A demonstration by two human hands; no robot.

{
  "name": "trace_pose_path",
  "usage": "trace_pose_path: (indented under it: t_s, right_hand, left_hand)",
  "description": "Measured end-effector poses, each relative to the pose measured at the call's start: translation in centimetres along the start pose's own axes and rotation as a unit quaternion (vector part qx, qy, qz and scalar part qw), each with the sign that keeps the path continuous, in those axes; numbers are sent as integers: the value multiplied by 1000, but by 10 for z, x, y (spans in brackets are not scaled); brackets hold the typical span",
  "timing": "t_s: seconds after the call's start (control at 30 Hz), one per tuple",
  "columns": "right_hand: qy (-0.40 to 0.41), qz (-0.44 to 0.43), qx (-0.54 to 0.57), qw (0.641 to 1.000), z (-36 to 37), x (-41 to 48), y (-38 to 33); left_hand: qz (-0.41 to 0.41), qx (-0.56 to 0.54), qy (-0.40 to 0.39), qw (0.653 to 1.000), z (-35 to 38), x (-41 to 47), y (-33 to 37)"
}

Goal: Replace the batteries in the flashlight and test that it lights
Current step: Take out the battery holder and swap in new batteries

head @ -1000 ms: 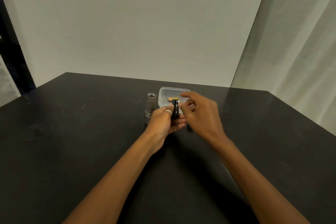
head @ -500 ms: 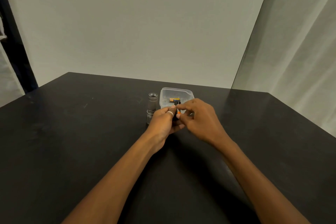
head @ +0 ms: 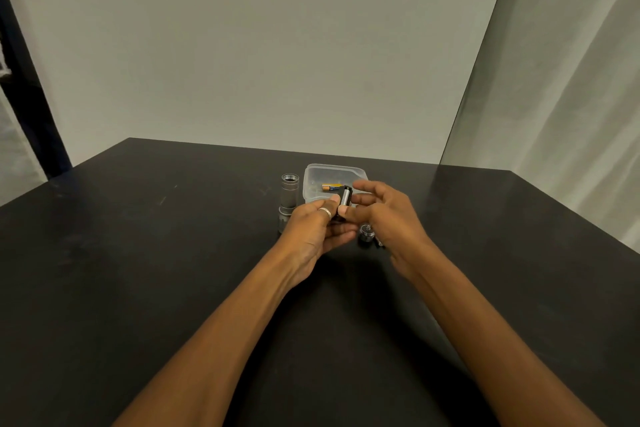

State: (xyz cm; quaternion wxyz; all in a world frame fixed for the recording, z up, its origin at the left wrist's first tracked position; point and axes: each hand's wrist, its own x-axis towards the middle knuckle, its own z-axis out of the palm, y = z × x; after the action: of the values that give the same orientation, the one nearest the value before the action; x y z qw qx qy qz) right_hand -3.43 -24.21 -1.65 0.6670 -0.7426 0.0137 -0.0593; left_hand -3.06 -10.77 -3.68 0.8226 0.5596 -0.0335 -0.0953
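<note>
Left hand (head: 320, 230) fingers clamped on battery holder (head: 345, 199); right hand (head: 386, 215) fingers apart, empty. Step: loading holder. Next probably called for battery (head: 330, 187) from container (head: 332, 168).

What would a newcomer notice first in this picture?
Two hands meet over the black table: the left hand grips a small black battery holder, the right hand open beside it. Behind them sits a clear plastic tub with an orange battery inside, and the silver flashlight body stands upright to its left.
</note>
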Motion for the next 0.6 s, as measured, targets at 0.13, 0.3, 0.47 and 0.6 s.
trace_pose_path:
  t_s: [0.13,0.3,0.47,0.6]
  right_hand:
    - [-13,6,39,999,1,-2,0]
    - [-17,-42,9,999,0,0,5]
    - [-59,-130,-142,980,-4,5,11]
    - [-26,-183,-219,958,-7,5,13]
  left_hand:
    - [0,5,-2,1000,-1,0,-1]
    - [-3,2,0,1000,1,0,0]
    - [-19,-24,1,1000,-2,-2,2]
    - [-28,-18,0,999,-1,-2,3]
